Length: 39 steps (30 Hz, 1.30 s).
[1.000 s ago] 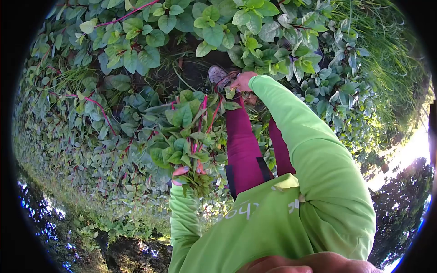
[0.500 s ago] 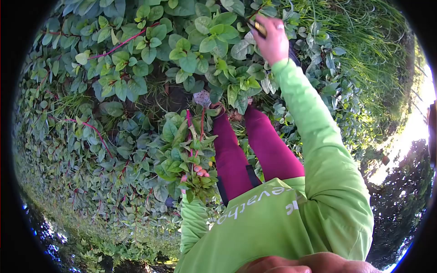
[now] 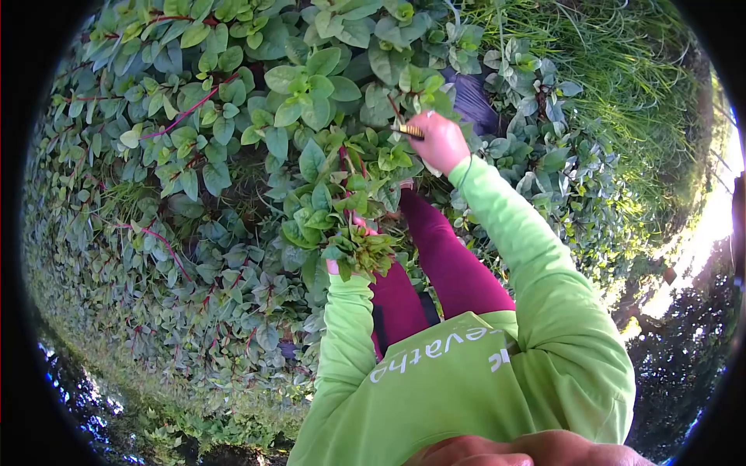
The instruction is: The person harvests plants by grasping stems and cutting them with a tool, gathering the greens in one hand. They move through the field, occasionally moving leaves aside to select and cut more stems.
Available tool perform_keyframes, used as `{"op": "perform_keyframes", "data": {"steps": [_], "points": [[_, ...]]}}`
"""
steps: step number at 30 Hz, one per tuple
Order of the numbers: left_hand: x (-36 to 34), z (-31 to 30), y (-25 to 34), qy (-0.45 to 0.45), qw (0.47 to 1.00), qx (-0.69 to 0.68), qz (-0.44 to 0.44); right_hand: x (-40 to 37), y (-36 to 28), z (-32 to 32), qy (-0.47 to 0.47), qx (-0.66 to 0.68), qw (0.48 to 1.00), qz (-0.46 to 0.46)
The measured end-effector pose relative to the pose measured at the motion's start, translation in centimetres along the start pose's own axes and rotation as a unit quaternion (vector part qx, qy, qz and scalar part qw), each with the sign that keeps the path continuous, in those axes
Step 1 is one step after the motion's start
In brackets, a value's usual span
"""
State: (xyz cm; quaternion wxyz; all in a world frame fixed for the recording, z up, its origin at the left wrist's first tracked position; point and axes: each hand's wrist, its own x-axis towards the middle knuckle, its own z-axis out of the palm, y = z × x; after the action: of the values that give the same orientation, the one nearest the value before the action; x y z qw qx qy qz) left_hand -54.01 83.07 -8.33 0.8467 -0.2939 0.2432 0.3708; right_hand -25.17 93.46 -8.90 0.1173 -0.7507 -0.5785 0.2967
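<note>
Right hand (image 3: pixel 443 144): lower than half a second ago, down from the high leaves to a spot just above the bunch; grip closed round a small knife (image 3: pixel 409 131), blade end lost among the leaves.
Left hand (image 3: pixel 342 266): risen and drawn in toward the right hand; grip clamped on the stem ends of the bunch, fingers mostly buried in foliage.
Bunch of cut greens (image 3: pixel 342 206): upright in the left hand, red stems showing between the leaves, top close under the knife; touching the standing leaves there or not, cannot tell.
Leafy bed (image 3: pixel 194 155): thick with green leaves and red runners on every side, uncut growth right by the knife.
Legs (image 3: pixel 443 256): in magenta, planted amid the plants, just behind the bunch.
Done, by the look of it: a full handful already gathered.
Left, as judged: plenty. Bed hardly thinned, knife seemingly set at a fresh stem, cut not visibly made.
</note>
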Motion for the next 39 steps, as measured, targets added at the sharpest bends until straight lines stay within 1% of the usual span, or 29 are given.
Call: {"op": "perform_keyframes", "data": {"steps": [2,3,4,5,6,8,9,11,12,14,16,18,19,21,24,25,26,27,28,29,30,32,33,34,36,37,38,39], "points": [[0.9,0.4,-0.9,-0.004,1.0,0.011,0.005,-1.8,-0.1,-1.4,0.062,0.039,0.997,-0.02],[1.1,0.7,-1.4,0.017,1.0,0.005,0.006,-1.3,0.1,-2.0,0.065,0.043,0.997,-0.022],[1.3,1.0,-1.6,0.036,0.999,-0.001,0.009,-0.4,-0.4,-3.1,0.114,0.033,0.993,0.007],[1.5,1.4,-1.9,0.031,0.999,0.005,0.011,0.5,-0.5,-3.9,0.165,0.022,0.985,0.034],[1.3,1.7,-2.2,0.054,0.998,0.038,0.021,1.6,0.2,-3.9,0.171,0.025,0.984,0.032],[0.8,2.4,-3.0,0.099,0.989,0.102,0.044,5.2,2.9,-3.2,0.126,0.016,0.99,0.065],[0.7,3.4,-3.2,0.104,0.99,0.085,0.039,6.6,4.3,-2.8,0.131,0.019,0.989,0.061],[0.0,3.5,-3.1,0.105,0.988,0.101,0.051,8.3,5.7,-2.5,0.058,-0.007,0.992,0.107],[-0.2,3.3,-3.0,0.108,0.986,0.112,0.06,8.4,6.1,-2.8,0.063,-0.004,0.992,0.107],[-0.6,3.6,-3.4,0.096,0.99,0.083,0.069,7.7,5.9,-3.7,0.057,-0.024,0.986,0.153],[-1.4,3.7,-3.2,0.121,0.985,0.08,0.09,5.5,6.3,-3.9,0.07,-0.005,0.989,0.134],[-1.9,5.0,-3.2,0.098,0.986,0.085,0.105,3.0,7.5,-3.2,0.099,-0.008,0.993,0.071],[-2.1,4.3,-2.7,0.104,0.982,0.101,0.118,1.8,6.9,-3.6,0.097,0.002,0.993,0.073],[-2.7,3.3,-1.7,0.111,0.977,0.11,0.143,-0.1,5.8,-3.6,0.044,0.032,0.995,0.087],[-4.1,2.6,-0.5,0.111,0.977,0.101,0.151,-0.8,0.4,-3.3,-0.018,0.121,0.989,0.08],[-4.5,2.2,0.2,0.124,0.973,0.086,0.173,-0.1,-1.7,-2.8,-0.05,0.109,0.991,0.055],[-4.7,2.1,1.2,0.135,0.969,0.073,0.194,0.8,-4.7,-2.2,-0.048,0.127,0.99,0.03],[-5.1,2.0,2.2,0.132,0.969,0.069,0.199,2.1,-7.8,-1.3,-0.041,0.138,0.989,-0.031],[-5.6,1.9,3.3,0.097,0.976,0.027,0.195,3.8,-10.9,-0.4,-0.035,0.149,0.984,-0.093],[-6.3,1.7,4.5,0.063,0.98,-0.015,0.191,5.7,-14.7,0.5,-0.049,0.146,0.982,-0.114],[-7.2,1.4,5.6,0.062,0.979,-0.019,0.194,7.7,-18.4,1.8,-0.064,0.143,0.978,-0.135],[-9.0,0.8,7.8,0.059,0.977,-0.015,0.203,12.8,-25.2,6.6,-0.061,0.143,0.967,-0.203],[-10.0,0.9,8.7,0.03,0.974,0.009,0.223,15.1,-28.8,9.2,-0.052,0.164,0.963,-0.208],[-10.7,0.6,9.9,0.029,0.972,0.006,0.233,17.7,-32.4,11.9,-0.043,0.187,0.957,-0.215],[-12.3,-0.4,12.6,-0.038,0.968,0.078,0.236,23.1,-38.5,17.4,-0.138,0.296,0.934,-0.145],[-13.2,-2.5,13.6,-0.009,0.979,-0.017,0.204,25.1,-40.6,20.0,-0.151,0.29,0.942,-0.072],[-14.1,-2.8,14.6,-0.003,0.976,-0.021,0.217,26.2,-42.5,22.4,-0.164,0.281,0.946,0.004],[-14.8,-3.0,15.5,-0.028,0.975,-0.113,0.19,26.7,-43.3,23.9,-0.212,0.274,0.938,0.032]]}}
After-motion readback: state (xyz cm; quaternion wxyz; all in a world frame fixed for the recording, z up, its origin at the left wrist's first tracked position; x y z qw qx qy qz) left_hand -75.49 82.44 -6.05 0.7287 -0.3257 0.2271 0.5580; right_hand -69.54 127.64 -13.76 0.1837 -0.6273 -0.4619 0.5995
